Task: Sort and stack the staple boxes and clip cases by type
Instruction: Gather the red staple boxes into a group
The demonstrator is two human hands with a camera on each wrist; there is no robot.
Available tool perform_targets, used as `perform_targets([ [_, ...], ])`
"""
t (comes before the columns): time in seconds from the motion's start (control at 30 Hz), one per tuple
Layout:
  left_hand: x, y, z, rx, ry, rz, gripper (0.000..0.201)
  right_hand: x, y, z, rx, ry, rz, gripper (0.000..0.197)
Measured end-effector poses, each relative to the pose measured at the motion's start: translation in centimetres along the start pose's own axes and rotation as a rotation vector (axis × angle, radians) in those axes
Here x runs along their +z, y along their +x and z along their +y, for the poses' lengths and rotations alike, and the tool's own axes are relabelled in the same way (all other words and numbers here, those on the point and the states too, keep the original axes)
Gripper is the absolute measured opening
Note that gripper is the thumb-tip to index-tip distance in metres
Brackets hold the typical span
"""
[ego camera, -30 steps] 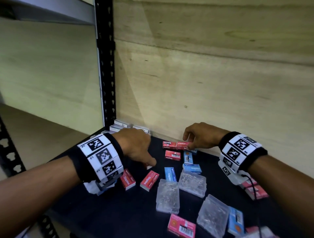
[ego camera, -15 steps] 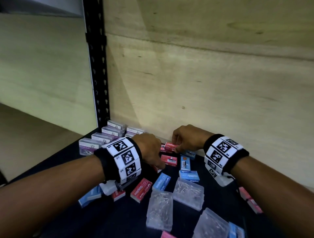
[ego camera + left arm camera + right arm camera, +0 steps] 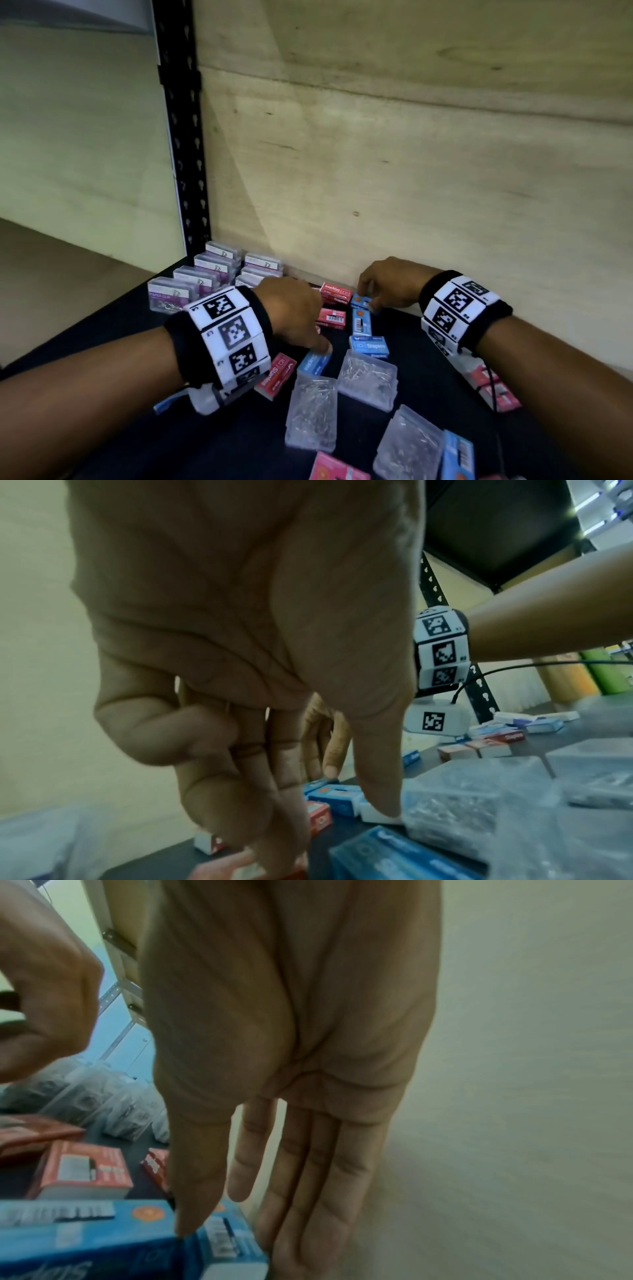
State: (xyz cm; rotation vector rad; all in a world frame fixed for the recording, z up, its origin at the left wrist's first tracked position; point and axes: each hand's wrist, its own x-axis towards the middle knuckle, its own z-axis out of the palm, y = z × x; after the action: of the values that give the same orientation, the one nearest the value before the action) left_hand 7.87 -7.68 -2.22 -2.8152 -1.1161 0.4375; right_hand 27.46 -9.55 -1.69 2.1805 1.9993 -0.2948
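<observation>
Cases of clear plastic (image 3: pixel 312 411), three in view nearest the camera, lie loose on the shelf (image 3: pixel 102 329) among scattered red and blue staple boxes, apparently still unsorted. Left hand (image 3: pixel 294 311) reaches down, thumb on a blue box (image 3: pixel 313 363); whether it grips, I cannot tell. Right hand (image 3: pixel 390 284) pinches another blue box (image 3: pixel 361 303) beside two stacked red boxes (image 3: pixel 335 293). Farthest, seven purple-labelled clip cases (image 3: pixel 205 277) sit grouped, presumably sorted.
</observation>
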Motion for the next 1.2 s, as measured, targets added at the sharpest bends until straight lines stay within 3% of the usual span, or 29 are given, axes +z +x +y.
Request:
perform_targets([
  [0.27,0.4,-0.7,0.8,0.045,-0.04,-0.11,0.055,0.6,-0.5,-0.2,0.028,-0.037,0.002,0.04],
  [0.47,0.1,-0.8,0.9,0.047,-0.084,-0.129,0.04,1.1,-0.8,0.7,0.085,-0.022,0.026,0.021],
  [0.67,-0.7,-1.0,0.0,0.035,-0.079,-0.099,0.043,0.9,-1.8,1.8,0.148,-0.099,-0.053,0.038],
  [0.77,-1.8,-0.9,-0.1,0.053,-0.089,-0.076,0.045,0.5,-2.8,3.0,0.179,-0.115,-0.074,0.037],
  [1.2,-5.8,4.4,8.4,0.256,-0.023,-0.042,0.041,-0.4,-10.8,10.5,0.327,-0.049,-0.023,0.026],
])
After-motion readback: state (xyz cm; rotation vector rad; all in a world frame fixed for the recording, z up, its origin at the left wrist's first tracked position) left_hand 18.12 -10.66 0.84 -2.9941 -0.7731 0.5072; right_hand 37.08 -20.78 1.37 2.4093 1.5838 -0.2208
